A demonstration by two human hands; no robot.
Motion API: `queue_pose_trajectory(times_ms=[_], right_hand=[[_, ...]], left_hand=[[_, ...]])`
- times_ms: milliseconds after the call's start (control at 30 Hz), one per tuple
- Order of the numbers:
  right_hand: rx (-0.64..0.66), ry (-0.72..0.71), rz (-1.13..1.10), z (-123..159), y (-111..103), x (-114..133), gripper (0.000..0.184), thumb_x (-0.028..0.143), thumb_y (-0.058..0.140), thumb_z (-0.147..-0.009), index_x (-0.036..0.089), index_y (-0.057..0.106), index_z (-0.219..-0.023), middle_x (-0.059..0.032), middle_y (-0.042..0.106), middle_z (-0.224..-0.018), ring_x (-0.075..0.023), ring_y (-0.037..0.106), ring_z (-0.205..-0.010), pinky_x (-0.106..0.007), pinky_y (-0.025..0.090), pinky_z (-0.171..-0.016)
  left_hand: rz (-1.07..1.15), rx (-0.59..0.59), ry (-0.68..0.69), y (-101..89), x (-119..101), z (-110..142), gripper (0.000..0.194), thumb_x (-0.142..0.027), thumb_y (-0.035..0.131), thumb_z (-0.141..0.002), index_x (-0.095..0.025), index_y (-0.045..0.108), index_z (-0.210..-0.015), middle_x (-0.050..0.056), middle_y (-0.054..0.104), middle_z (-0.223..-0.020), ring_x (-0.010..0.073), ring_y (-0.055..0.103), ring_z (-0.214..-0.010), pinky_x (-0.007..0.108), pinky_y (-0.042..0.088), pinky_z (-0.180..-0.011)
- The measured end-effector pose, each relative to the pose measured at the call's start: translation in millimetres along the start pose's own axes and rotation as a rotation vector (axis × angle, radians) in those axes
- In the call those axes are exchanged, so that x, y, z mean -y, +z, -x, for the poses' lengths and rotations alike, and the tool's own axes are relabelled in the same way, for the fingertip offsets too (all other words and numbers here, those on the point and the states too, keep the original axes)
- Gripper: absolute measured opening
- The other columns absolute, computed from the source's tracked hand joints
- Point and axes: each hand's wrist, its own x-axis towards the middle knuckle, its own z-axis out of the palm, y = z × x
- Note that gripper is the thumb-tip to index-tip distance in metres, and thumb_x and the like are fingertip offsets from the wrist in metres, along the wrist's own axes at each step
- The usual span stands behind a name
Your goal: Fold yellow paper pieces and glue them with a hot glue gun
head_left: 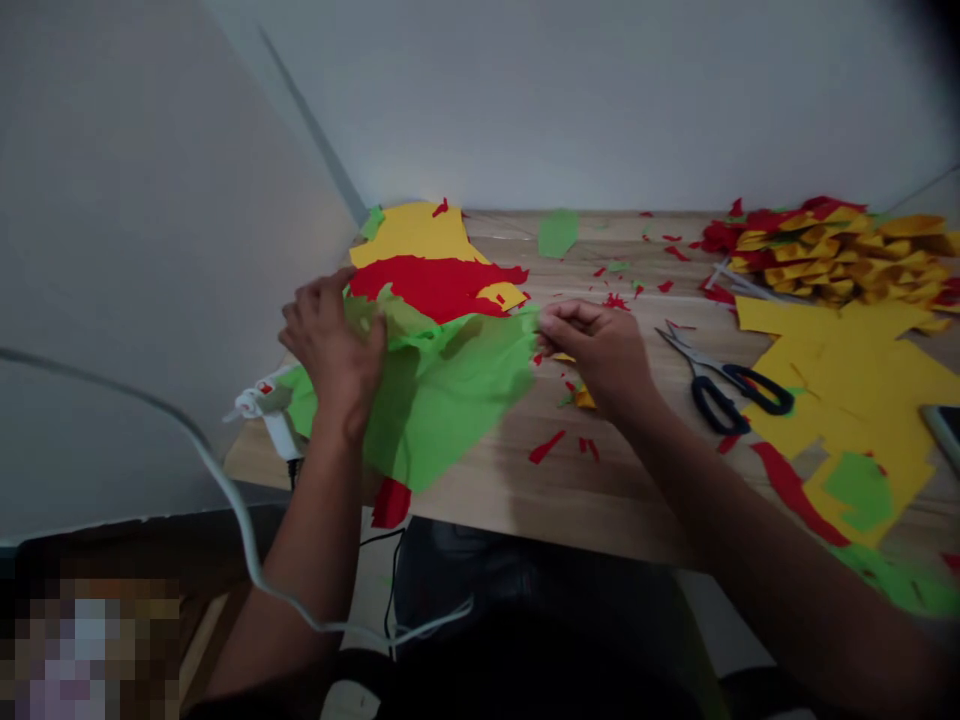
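A thin green paper sheet [442,395] lies crumpled at the left of a wooden table [600,490]. My left hand [334,345] is closed on the sheet's left upper part. My right hand [600,350] pinches the sheet's right edge. Under and behind the green sheet lie a red sheet [431,283] and a yellow sheet [412,230]. Black-handled scissors [724,385] rest on the table just right of my right hand.
A pile of folded yellow and red paper pieces [840,250] sits at the back right. Cut yellow sheets [847,385] with green scraps lie at the right, beside a phone edge [946,430]. Red scraps litter the table. A white glue gun [270,415] and a cable [225,500] are at the left edge.
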Motion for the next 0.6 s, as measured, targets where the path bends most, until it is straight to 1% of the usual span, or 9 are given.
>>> queue_pose_trajectory(times_ms=[67, 133, 200, 267, 333, 367, 433, 500, 600], right_hand=[[-0.104, -0.049, 0.114, 5, -23, 6, 0.014, 0.034, 0.075, -0.079, 0.021, 0.073, -0.076, 0.0029, 0.065, -0.062, -0.0102, 0.058, -0.055, -0.025, 0.051, -0.057], [-0.217, -0.106, 0.238, 13, -45, 9, 0.014, 0.033, 0.073, -0.082, 0.021, 0.074, -0.074, 0.0035, 0.062, -0.059, -0.0102, 0.056, -0.055, -0.024, 0.047, -0.056], [-0.285, -0.131, 0.356, 24, -59, 9, 0.012, 0.031, 0.075, -0.081, 0.021, 0.075, -0.073, 0.0031, 0.063, -0.060, -0.0110, 0.056, -0.056, -0.025, 0.046, -0.056], [-0.299, -0.113, 0.416, 35, -64, 6, 0.010, 0.031, 0.076, -0.080, 0.022, 0.076, -0.076, 0.0020, 0.068, -0.065, -0.0125, 0.058, -0.059, -0.026, 0.047, -0.058], [-0.287, -0.090, 0.416, 44, -63, 2, 0.009, 0.031, 0.075, -0.081, 0.022, 0.077, -0.079, 0.0008, 0.072, -0.071, -0.0142, 0.062, -0.063, -0.028, 0.050, -0.061], [-0.279, -0.083, 0.411, 47, -62, 0, 0.009, 0.031, 0.074, -0.082, 0.022, 0.077, -0.080, 0.0003, 0.073, -0.074, -0.0149, 0.064, -0.066, -0.028, 0.051, -0.062], [-0.262, -0.073, 0.420, 50, -62, -5, 0.011, 0.031, 0.073, -0.083, 0.022, 0.076, -0.080, -0.0002, 0.074, -0.076, -0.0159, 0.065, -0.069, -0.029, 0.051, -0.064], [-0.248, -0.064, 0.476, 47, -67, -8, 0.014, 0.033, 0.071, -0.085, 0.021, 0.075, -0.079, -0.0004, 0.072, -0.073, -0.0161, 0.063, -0.066, -0.029, 0.050, -0.063], [-0.167, -0.096, 0.688, 37, -83, -11, 0.017, 0.032, 0.066, -0.088, 0.020, 0.073, -0.079, -0.0020, 0.069, -0.072, -0.0170, 0.061, -0.064, -0.032, 0.049, -0.064]], left_hand=[[0.018, -0.059, 0.101, -4.4, -19, 9, 0.041, -0.027, 0.071, -0.084, -0.027, 0.066, -0.125, 0.009, 0.059, -0.137, 0.0376, 0.047, -0.133, 0.060, 0.035, -0.108], [0.141, -0.048, 0.266, -3.2, -46, 24, 0.026, -0.025, 0.067, -0.087, -0.022, 0.069, -0.113, 0.009, 0.065, -0.125, 0.0310, 0.056, -0.123, 0.054, 0.038, -0.107], [0.393, 0.178, 0.343, 5.0, -76, 40, 0.011, -0.020, 0.062, -0.091, -0.021, 0.069, -0.098, 0.004, 0.071, -0.100, 0.0197, 0.065, -0.098, 0.038, 0.050, -0.091], [0.579, 0.472, 0.282, 19.1, -104, 55, 0.014, -0.024, 0.066, -0.089, -0.020, 0.068, -0.102, 0.002, 0.074, -0.100, 0.0142, 0.066, -0.082, 0.029, 0.052, -0.077], [0.657, 0.680, 0.201, 36.2, -127, 66, 0.026, -0.028, 0.076, -0.082, -0.020, 0.069, -0.106, 0.001, 0.076, -0.102, 0.0126, 0.065, -0.078, 0.027, 0.052, -0.073], [0.695, 0.756, 0.161, 44.8, -134, 69, 0.023, -0.028, 0.077, -0.082, -0.020, 0.069, -0.102, 0.000, 0.076, -0.100, 0.0122, 0.066, -0.077, 0.025, 0.052, -0.072], [0.744, 0.838, 0.110, 60.9, -143, 72, 0.010, -0.027, 0.073, -0.085, -0.019, 0.071, -0.091, -0.001, 0.076, -0.088, 0.0114, 0.065, -0.072, 0.024, 0.050, -0.068], [0.758, 0.872, 0.103, 74.0, -143, 73, 0.006, -0.025, 0.069, -0.087, -0.019, 0.071, -0.085, -0.002, 0.074, -0.080, 0.0114, 0.064, -0.070, 0.024, 0.049, -0.065], [0.732, 0.829, 0.158, 88.8, -133, 74, 0.008, -0.020, 0.065, -0.086, -0.019, 0.071, -0.091, -0.001, 0.075, -0.084, 0.0119, 0.064, -0.072, 0.025, 0.048, -0.068]])
